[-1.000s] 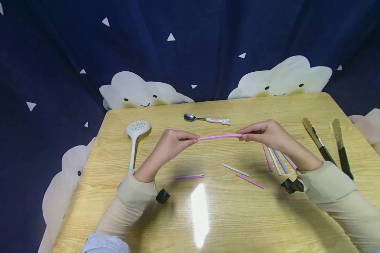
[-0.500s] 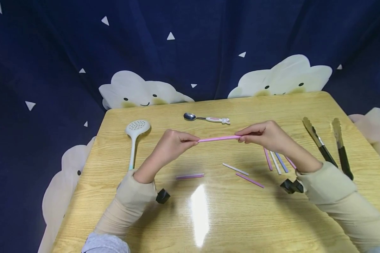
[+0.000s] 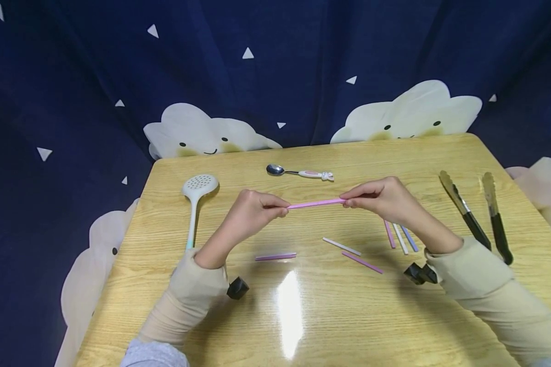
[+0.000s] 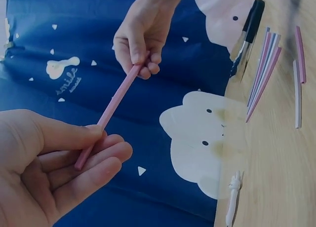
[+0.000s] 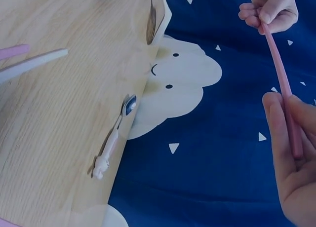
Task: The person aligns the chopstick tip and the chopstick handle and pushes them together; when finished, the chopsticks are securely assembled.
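Above the table, a thin pink stick (image 3: 317,203) stretches between the two hands. My left hand (image 3: 252,214) pinches its left end between thumb and fingers. At the other end, my right hand (image 3: 385,199) pinches it the same way. In the left wrist view the pink stick (image 4: 117,99) looks straight, its tip poking out past the left thumb. The right wrist view has the pink stick (image 5: 279,69) bowed slightly, with its near end against the right palm. On the table below lie a white stick (image 3: 342,246) and a pink one (image 3: 361,262), apart from each other.
Two sticks (image 3: 275,257) lie together at left. Pink, white and blue sticks (image 3: 400,239) lie below the right wrist. A white slotted skimmer (image 3: 200,186) is at left, a spoon (image 3: 309,174) at the back, black-handled tongs (image 3: 498,219) at right. A curtain (image 3: 303,61) hangs behind the table (image 3: 239,336).
A second ago the held stick showed a seam and slight kink mid-length; now it looks straight in the head view. Both hands have lowered slightly, the right moving a little left.
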Available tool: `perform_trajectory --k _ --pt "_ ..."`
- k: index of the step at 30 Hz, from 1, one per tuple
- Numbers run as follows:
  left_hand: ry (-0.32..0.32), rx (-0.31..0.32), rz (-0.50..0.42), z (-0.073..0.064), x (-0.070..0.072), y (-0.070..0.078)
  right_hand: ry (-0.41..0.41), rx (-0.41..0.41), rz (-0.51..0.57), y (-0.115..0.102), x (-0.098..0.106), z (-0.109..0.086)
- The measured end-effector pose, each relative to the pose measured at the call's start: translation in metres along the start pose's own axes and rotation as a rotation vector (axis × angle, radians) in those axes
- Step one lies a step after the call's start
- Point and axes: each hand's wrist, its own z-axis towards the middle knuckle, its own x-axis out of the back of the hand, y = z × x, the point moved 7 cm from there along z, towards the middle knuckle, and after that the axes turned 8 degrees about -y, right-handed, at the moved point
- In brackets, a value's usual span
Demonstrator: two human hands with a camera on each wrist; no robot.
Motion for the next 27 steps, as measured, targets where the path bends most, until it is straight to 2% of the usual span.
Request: perform_trajectory --k 7,15,18,21,25,27 --pt "0.012 0.004 -0.013 0.001 -0.005 -0.001 0.012 0.020 0.064 -0.001 -0.003 -0.001" --pt "0.002 0.001 -0.063 0.003 -0.008 -0.004 0.013 0.018 0.011 -0.001 0.000 -0.004" --pt "0.002 0.000 -0.076 0.005 -0.007 -0.005 0.020 0.044 -0.023 -0.005 0.002 -0.007" --pt "0.009 -0.006 -0.081 0.006 -0.005 -0.004 0.058 0.131 -0.139 -0.013 0.005 -0.009" --pt "0.024 -0.029 -0.082 0.008 -0.003 -0.001 0.154 0.282 -0.360 -0.024 0.008 -0.012" --pt "0.030 -0.034 -0.082 0.009 -0.003 -0.001 0.185 0.340 -0.428 -0.028 0.008 -0.014"
